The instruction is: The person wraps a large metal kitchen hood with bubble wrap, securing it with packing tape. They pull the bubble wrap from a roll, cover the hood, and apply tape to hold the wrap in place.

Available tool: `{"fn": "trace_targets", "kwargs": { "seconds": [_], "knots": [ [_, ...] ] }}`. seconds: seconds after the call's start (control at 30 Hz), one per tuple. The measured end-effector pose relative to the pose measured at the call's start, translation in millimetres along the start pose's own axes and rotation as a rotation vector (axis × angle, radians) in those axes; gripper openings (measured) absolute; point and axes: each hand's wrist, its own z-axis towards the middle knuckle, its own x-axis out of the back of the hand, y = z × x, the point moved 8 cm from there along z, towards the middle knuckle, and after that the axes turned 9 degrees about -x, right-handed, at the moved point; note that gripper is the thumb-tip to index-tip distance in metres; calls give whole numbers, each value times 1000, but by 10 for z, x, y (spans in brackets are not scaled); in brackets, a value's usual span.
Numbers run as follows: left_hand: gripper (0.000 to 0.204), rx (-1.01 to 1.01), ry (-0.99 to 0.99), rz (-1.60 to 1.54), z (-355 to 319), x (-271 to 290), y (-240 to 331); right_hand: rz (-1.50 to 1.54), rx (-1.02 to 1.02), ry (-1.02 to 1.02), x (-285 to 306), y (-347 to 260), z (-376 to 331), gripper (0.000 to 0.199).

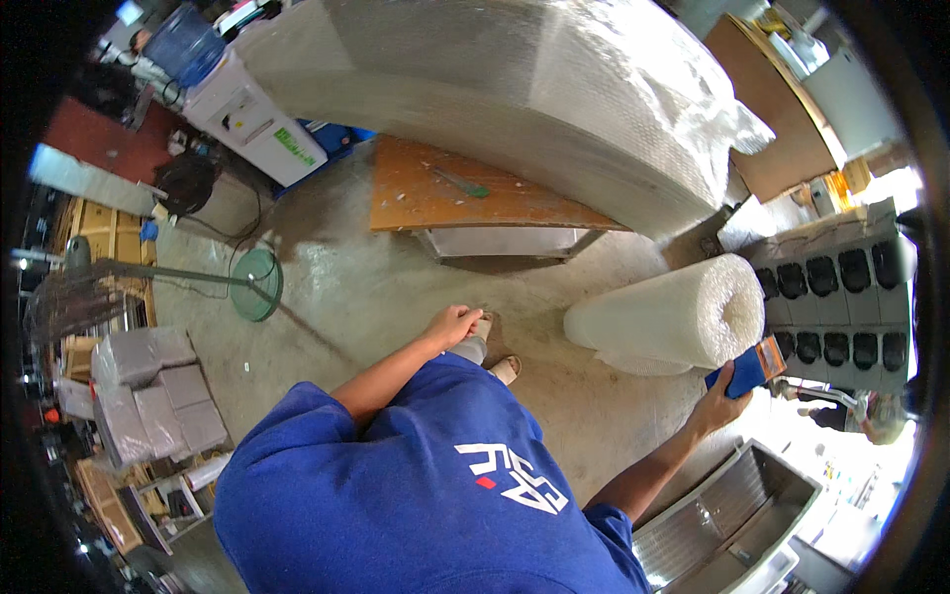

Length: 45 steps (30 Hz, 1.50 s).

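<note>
My right hand (714, 404) reaches out to the right, its fingers wrapped round a flat blue object (746, 374) with an orange-brown end; its exact kind is unclear. Just beyond that hand lies a large roll of bubble wrap (653, 312), on its side on the floor. In front of my body is my left hand (453, 326), with the fingers curled in; whatever they may hold is hidden. A wooden table (406, 188) stands ahead, and a green-handled tool (473, 188), like a knife, rests on it.
A huge bubble-wrap roll (465, 109) lies over the table's back. At left stand a fan (255, 285) on a green base, a water dispenser (252, 114) and wrapped grey packages (153, 396). A metal sink (732, 515) is at lower right, near racked black items (836, 307).
</note>
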Motion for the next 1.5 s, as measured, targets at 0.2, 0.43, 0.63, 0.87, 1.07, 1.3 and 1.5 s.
{"fn": "trace_targets", "kwargs": {
  "seconds": [0.2,0.43,0.63,0.87,1.07,1.3,1.5],
  "knots": [
    [29,-356,15,-453,-306,207,1104,363,9,-738,-735,-644,-1049,44],
    [49,-628,11,-454,-503,1427,1645,130,-20,-1396,-2056,-1295,-3338,46],
    [37,-391,-151,-209,-496,2809,1155,-71,291,-1746,-2991,-1967,-4844,73],
    [26,-339,7,-398,-319,4369,756,-178,427,-1876,-3949,-3036,-5736,79],
    [28,-281,80,-446,255,5424,629,-209,535,-1854,-4951,-3580,-6180,77],
    [18,-336,180,-236,968,6629,844,-367,536,-1759,-5915,-4242,-6576,79],
    [17,-457,48,-233,1875,7445,731,-480,392,-1590,-6646,-4667,-7030,79]
  ]
}}
